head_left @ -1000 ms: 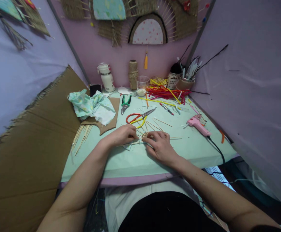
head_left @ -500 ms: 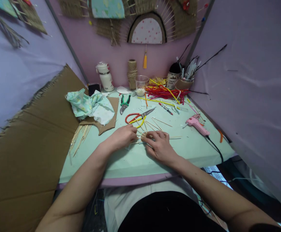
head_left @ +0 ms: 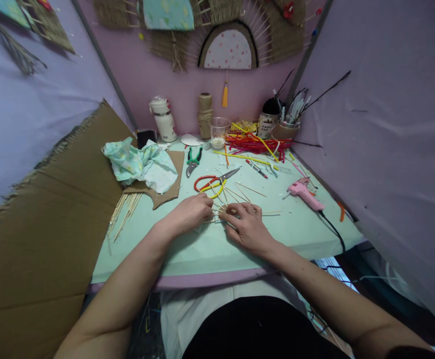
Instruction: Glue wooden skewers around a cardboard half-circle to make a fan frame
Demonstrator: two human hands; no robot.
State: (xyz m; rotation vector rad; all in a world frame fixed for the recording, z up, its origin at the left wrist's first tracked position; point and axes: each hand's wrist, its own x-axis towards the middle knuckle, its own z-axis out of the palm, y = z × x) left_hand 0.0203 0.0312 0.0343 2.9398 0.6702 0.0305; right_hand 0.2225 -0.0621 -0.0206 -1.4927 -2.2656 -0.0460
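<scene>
Thin bamboo sticks (head_left: 247,193) spread out like a fan on the table in front of me, meeting at a small brownish piece (head_left: 224,210) at their base. My left hand (head_left: 196,213) is closed at the left side of the fan, its fingertips pinching a stick there; the exact grip is partly hidden. From the right, my right hand (head_left: 245,223) curls its fingers over the base and holds it down. Just beyond the fan lie scissors (head_left: 222,179) with one red and one yellow handle, and some sticks cross over the yellow one.
A pink glue gun (head_left: 306,193) with its cord lies right. Green-handled pruners (head_left: 194,162), patterned cloth (head_left: 138,162) on cardboard (head_left: 174,187) and loose sticks (head_left: 127,212) are left. Behind stand a bottle (head_left: 163,119), twine (head_left: 205,117), a plastic cup (head_left: 219,132) and red pipe cleaners (head_left: 254,143).
Both hands stay at the fan in nearly the same pose. The whole view has shifted very slightly; nothing else has visibly moved.
</scene>
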